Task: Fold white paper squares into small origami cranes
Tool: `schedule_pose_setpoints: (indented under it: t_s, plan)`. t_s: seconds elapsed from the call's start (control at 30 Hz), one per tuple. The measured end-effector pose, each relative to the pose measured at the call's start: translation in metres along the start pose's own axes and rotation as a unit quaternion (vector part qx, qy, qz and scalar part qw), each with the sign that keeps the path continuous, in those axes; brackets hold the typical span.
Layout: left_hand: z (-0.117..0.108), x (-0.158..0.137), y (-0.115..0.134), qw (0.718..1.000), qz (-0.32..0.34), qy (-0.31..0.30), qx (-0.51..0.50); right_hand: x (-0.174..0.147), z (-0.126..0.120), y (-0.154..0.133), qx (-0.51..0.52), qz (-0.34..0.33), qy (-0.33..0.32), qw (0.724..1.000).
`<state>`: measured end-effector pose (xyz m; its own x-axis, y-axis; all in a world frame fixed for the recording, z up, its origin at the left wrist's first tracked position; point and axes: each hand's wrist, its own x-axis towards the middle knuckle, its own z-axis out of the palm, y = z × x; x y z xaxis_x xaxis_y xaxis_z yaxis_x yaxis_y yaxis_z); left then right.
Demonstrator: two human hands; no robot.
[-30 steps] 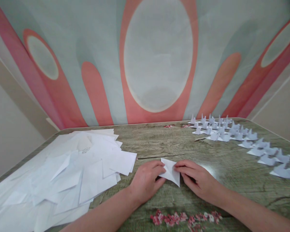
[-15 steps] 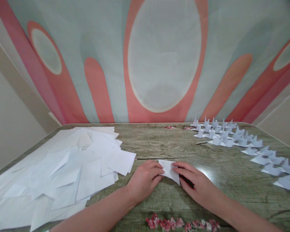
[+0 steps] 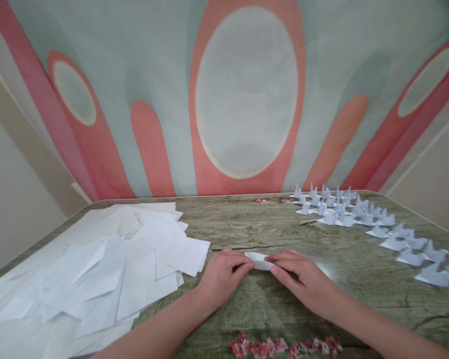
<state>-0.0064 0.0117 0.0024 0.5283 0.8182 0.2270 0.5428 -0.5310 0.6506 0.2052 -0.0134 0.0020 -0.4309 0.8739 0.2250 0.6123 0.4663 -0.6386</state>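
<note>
A small folded piece of white paper is held between my two hands near the middle of the table. My left hand pinches its left end between thumb and fingers. On the right end, the thumb and fingers of my right hand are closed. The paper now shows as a narrow strip with a crease along it; its ends are hidden under my fingertips.
A broad, loose pile of white paper sheets covers the left of the wood-patterned table. Several folded white paper birds stand in rows at the right. Pink flower prints mark the near side. A patterned wall rises behind.
The paper has gone from a wide triangular shape to a narrow folded strip. My right thumb has come up onto its near edge. The view has shifted slightly.
</note>
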Motion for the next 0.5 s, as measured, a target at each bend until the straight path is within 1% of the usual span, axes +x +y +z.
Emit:
schedule_pose_setpoints:
  t_s: [0.1,0.17,0.27,0.43,0.5]
  plan:
    - [-0.004,0.005,0.002,0.999,-0.034,-0.017,0.005,0.009,-0.002,0.001,-0.009,0.021,0.008,1.000]
    - [-0.006,0.010,0.002,0.997,-0.063,-0.035,0.017,0.016,-0.002,0.007,-0.020,0.054,0.012,0.998]
    - [-0.007,0.016,-0.001,0.994,-0.093,-0.049,0.041,0.022,0.003,0.016,0.007,0.094,0.010,0.996]
    - [-0.005,0.019,-0.007,0.993,-0.104,-0.030,0.057,0.024,0.011,0.020,-0.010,0.101,0.031,0.994]
    - [-0.004,0.016,-0.007,0.993,-0.080,-0.004,0.085,0.024,0.014,0.020,-0.024,0.102,0.036,0.994]
